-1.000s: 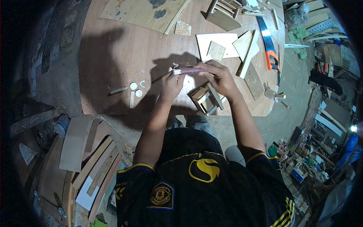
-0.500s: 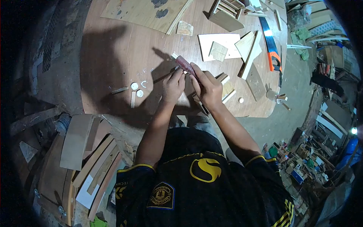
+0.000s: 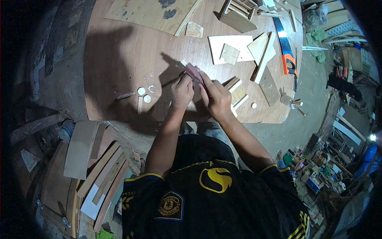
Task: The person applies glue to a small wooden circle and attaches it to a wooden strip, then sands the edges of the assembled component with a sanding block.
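Observation:
Above the wooden table (image 3: 115, 51), my left hand (image 3: 182, 91) is closed around a small pale wood stick (image 3: 184, 62), whose tip pokes out at the upper left. My right hand (image 3: 216, 96) pinches a reddish-brown sheet (image 3: 193, 73), which looks like sandpaper and is folded over the stick. The two hands are close together, fingertips nearly touching. Under and beside my right hand lies a small wooden frame piece (image 3: 238, 93). Two pale round discs (image 3: 141, 91) and thin strips (image 3: 139, 105) rest to the left of my left hand.
A handsaw (image 3: 284, 46) with an orange handle lies at the right. Plywood (image 3: 153, 14), a wooden box (image 3: 238, 18), a white board (image 3: 223, 44) and a clear cup (image 3: 285, 99) are on the table. Boards (image 3: 81, 147) lean at the lower left.
My right hand has moved slightly left and down, and the reddish-brown sheet has shifted a little along the stick. My left hand has barely moved.

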`<act>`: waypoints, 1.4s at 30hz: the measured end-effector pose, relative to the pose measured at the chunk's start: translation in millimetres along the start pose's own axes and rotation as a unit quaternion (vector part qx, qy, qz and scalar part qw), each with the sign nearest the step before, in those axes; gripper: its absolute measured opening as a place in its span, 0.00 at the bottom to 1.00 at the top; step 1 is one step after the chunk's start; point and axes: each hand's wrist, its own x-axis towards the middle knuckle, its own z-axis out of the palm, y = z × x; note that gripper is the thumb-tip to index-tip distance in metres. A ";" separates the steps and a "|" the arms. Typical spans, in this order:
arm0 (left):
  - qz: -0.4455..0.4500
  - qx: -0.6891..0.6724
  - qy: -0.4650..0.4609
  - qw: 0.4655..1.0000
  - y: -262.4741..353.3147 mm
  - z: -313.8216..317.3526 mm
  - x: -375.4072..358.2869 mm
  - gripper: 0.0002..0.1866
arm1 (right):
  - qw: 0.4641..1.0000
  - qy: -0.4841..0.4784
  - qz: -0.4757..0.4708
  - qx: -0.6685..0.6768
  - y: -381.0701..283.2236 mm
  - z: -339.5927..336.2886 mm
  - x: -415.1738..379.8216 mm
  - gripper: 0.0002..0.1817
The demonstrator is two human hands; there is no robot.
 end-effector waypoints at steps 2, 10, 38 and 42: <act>0.004 -0.019 0.002 1.000 3.6 0.6 0.2 0.17 | 1.000 0.006 0.018 -0.004 1.9 -3.7 -13.1 0.25; -0.006 -0.027 -0.005 1.000 -11.3 4.2 -5.1 0.17 | 0.999 0.007 0.027 -0.017 -5.1 12.2 2.6 0.26; 0.024 -0.027 0.005 0.999 2.3 8.6 -6.1 0.15 | 0.999 0.011 0.045 -0.019 -4.4 2.6 -19.3 0.29; -0.057 -0.051 -0.010 0.997 -3.7 5.6 -6.8 0.16 | 1.000 0.006 0.019 -0.015 -11.3 8.8 3.4 0.24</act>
